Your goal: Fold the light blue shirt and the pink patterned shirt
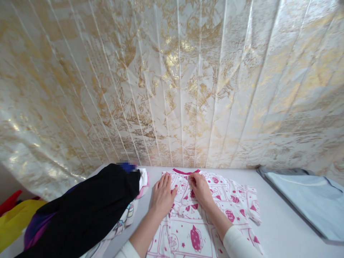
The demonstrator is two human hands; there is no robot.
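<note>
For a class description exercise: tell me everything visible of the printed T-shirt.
The white T-shirt has pink cartoon print, a pink collar and soft-looking, wrinkled fabric. It lies on the table, collar farthest away, bottom out of frame, one short sleeve spread rightward; its left side looks folded inward. The left hand lies flat on it; the right hand touches it near the collar.

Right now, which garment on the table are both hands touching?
The pink-printed white shirt in the middle: the left hand and right hand are on it, while the black garment left and light-blue garment right lie untouched.
</note>
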